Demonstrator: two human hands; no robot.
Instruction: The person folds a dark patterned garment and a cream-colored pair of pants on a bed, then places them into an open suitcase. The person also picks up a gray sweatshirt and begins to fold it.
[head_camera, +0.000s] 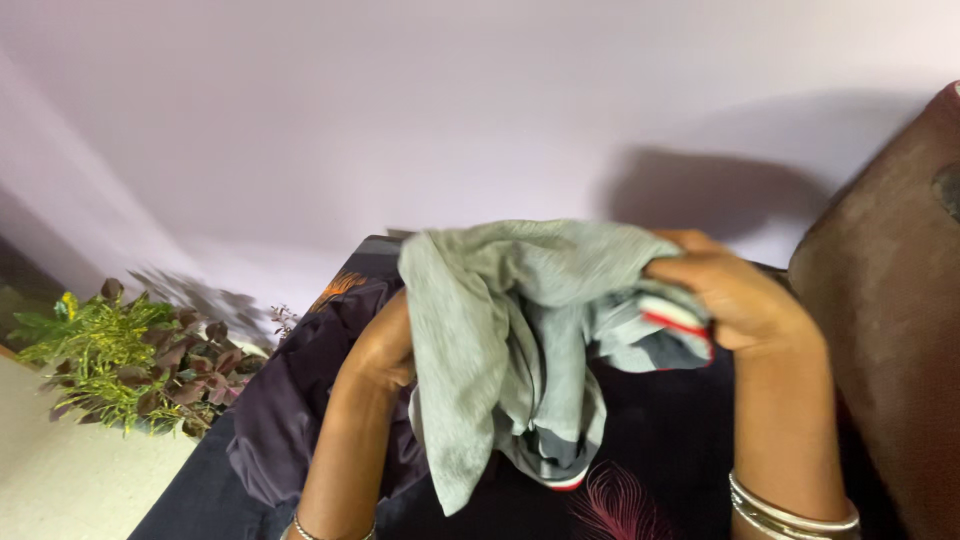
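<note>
I hold the gray shirt (520, 330) up over the bed (660, 440). My right hand (735, 295) squeezes one bunched end, and my left hand (385, 345) grips behind the cloth, so it hangs loose.

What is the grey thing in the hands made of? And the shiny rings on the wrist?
The grey garment looks like soft knit fabric, maybe cotton: matte, and it folds and hangs limp. The bangles on the right wrist look like polished metal: thin, silvery and glinting.
</note>
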